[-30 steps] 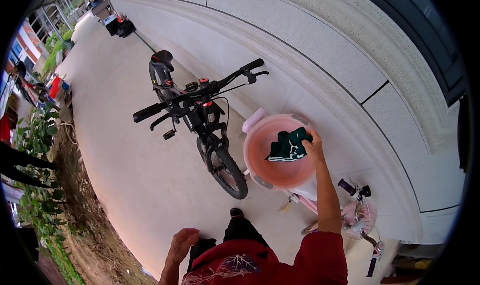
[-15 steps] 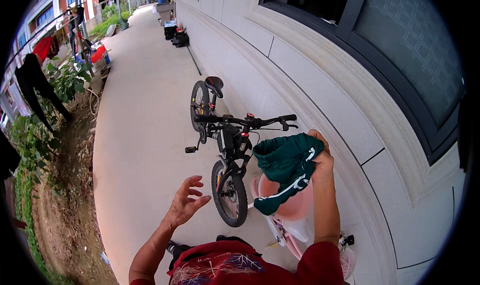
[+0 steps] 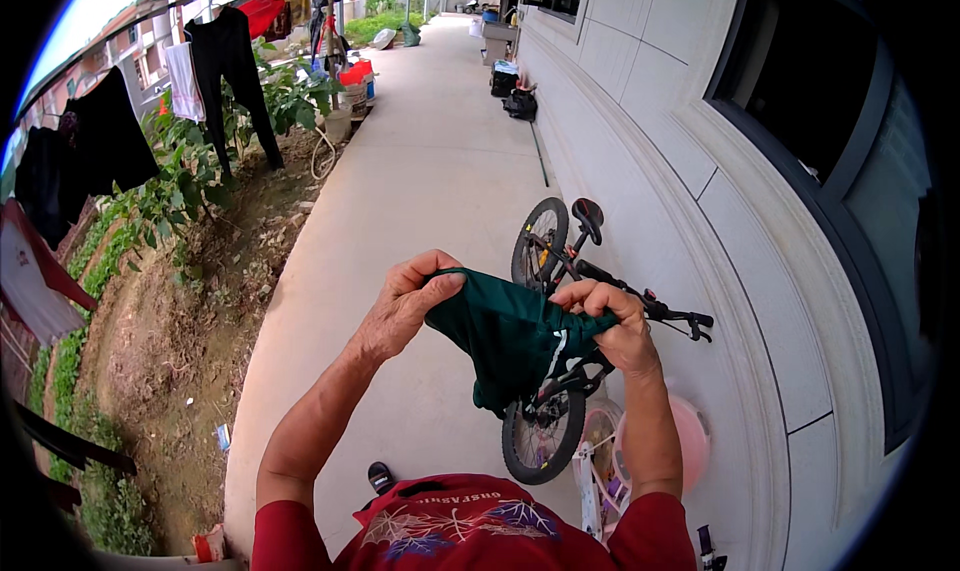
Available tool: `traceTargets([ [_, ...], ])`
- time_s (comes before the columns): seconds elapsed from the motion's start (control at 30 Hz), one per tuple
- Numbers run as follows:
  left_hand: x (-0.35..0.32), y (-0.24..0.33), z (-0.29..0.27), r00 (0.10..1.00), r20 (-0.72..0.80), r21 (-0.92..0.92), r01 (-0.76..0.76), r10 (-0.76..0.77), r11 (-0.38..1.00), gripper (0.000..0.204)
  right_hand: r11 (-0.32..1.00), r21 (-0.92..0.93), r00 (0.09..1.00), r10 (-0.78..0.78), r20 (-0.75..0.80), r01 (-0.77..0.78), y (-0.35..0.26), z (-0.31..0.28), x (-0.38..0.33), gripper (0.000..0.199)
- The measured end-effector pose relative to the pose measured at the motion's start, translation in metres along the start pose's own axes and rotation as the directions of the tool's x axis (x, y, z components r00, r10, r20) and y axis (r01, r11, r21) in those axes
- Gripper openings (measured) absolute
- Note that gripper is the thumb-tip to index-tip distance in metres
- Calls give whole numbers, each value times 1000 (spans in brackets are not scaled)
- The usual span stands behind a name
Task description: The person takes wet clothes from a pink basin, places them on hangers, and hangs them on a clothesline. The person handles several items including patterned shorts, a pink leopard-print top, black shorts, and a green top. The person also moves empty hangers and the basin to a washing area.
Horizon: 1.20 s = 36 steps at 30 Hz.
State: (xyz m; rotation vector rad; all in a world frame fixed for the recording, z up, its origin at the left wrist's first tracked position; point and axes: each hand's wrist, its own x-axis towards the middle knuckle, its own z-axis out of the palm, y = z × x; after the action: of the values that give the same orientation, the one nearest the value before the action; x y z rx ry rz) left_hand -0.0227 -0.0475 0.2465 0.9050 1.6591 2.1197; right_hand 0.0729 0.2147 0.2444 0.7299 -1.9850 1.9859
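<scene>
Between my two hands hangs a dark green garment with a white stripe, held up in front of my chest. My left hand pinches its left upper corner between thumb and fingers. At the other end, my right hand grips bunched fabric along the upper edge. The cloth sags between them, its lower part hanging in front of a black bicycle. Whether it is shorts or another piece of clothing, I cannot tell.
A pink basin sits by the wall beside my right forearm, near a pink and white child's bike. On the left, black trousers and other clothes hang from a line above plants. Black bags lie farther along the wall.
My left hand, free and spread before, now grips the green garment. My right hand has brought it up and left, away from above the basin. The view has turned left toward the clothesline.
</scene>
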Motion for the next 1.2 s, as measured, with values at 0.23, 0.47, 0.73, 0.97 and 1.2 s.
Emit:
traceTargets([
  [0.23,-7,35,-105,1000,18,-6,26,-26,1000,10,920,219,941,290,177,-325,43,69,58,32],
  [0.47,-44,45,-177,993,18,208,113,-119,971,9,846,-165,838,528,136,-507,60,151,107,19],
  [0.73,-89,28,-258,996,-32,405,85,-79,910,19,949,138,924,233,305,-285,76,215,157,18],
  [0.97,-124,16,-270,995,40,84,92,-95,992,22,940,272,899,70,432,-204,72,258,209,17],
  [1.2,-148,-34,-249,984,-146,255,-66,106,965,30,940,336,869,-111,482,-67,52,280,231,16],
])
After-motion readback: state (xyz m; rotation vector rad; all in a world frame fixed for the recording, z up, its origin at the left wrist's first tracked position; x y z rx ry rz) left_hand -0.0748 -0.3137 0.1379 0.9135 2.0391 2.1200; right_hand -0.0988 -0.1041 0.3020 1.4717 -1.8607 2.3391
